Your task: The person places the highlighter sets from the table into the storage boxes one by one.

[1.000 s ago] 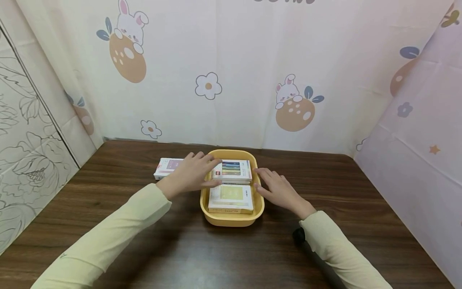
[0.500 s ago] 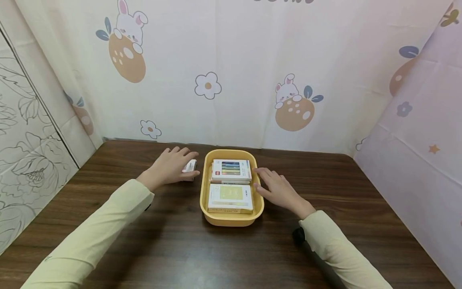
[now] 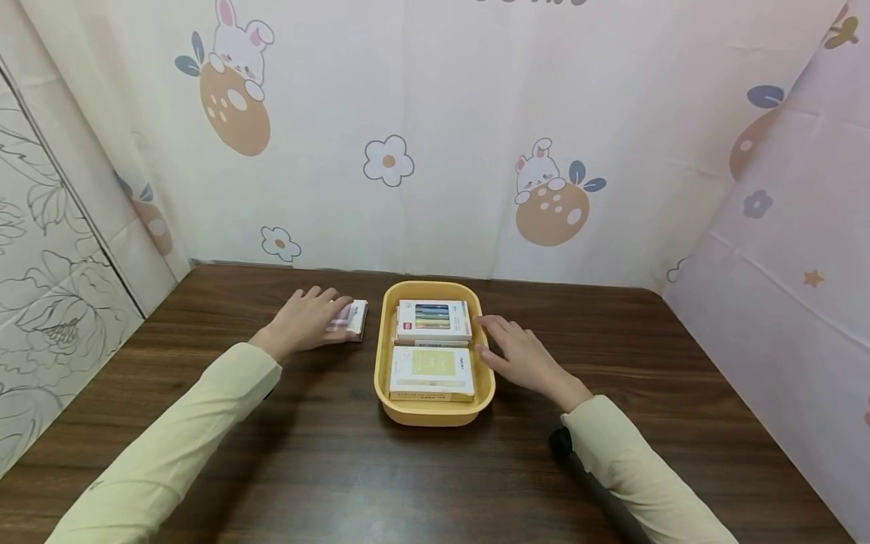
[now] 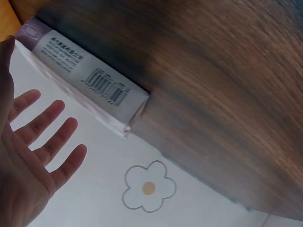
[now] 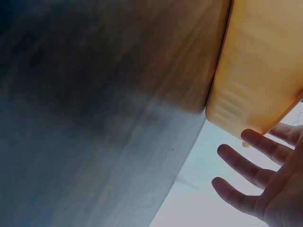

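Observation:
My left hand (image 3: 304,321) is stretched over a white and purple box (image 3: 356,316) on the table, covering its left part. In the left wrist view the fingers (image 4: 53,118) are spread and loosely bent beside the box's barcode side (image 4: 90,73), with nothing gripped. Right of it stands a yellow plastic basket (image 3: 435,418). Inside lie a white box of colored pens (image 3: 435,317) at the back and a white and yellow-green box (image 3: 432,370) in front. My right hand (image 3: 523,357) has its fingertips at the basket's right rim, fingers spread and nearly straight.
The dark wood-grain table (image 3: 435,483) carries everything. Behind it hangs a curtain (image 3: 462,219) printed with bunnies and flowers. A line-drawn floral panel (image 3: 61,302) closes off the left side. A black band (image 3: 560,444) shows under the right sleeve.
My left hand has moved left from over the basket to the white and purple box, now showing more of the box's right end. My right hand has stayed by the rim.

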Action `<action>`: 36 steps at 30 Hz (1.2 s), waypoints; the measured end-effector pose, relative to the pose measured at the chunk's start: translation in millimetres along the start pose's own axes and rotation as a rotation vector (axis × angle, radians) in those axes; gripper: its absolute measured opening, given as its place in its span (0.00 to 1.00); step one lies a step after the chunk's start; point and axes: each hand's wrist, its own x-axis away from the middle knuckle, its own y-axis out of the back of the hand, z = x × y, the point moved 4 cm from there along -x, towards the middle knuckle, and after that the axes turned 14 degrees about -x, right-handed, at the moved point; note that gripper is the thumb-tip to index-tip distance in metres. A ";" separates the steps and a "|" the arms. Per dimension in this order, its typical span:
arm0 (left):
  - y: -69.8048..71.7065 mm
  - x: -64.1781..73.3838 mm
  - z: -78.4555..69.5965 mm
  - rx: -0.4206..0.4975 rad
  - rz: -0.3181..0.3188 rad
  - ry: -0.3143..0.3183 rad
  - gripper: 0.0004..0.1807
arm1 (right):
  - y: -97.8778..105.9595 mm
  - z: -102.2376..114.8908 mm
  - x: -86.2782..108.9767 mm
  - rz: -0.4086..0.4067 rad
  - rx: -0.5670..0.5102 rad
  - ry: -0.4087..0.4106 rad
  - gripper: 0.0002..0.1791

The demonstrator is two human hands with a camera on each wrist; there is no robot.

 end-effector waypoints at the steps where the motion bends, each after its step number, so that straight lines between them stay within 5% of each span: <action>1: -1.9 -0.2 1.1 -0.001 -0.003 0.001 0.37 | -0.2 -0.4 -0.2 0.000 0.000 0.001 0.29; 13: -23.1 -3.9 15.8 0.051 -0.001 -0.036 0.41 | -0.6 1.2 -1.4 -0.001 -0.010 0.000 0.29; 36: -39.4 -8.3 28.1 0.206 0.054 -0.060 0.46 | -1.8 -1.1 -5.0 0.001 -0.012 -0.017 0.28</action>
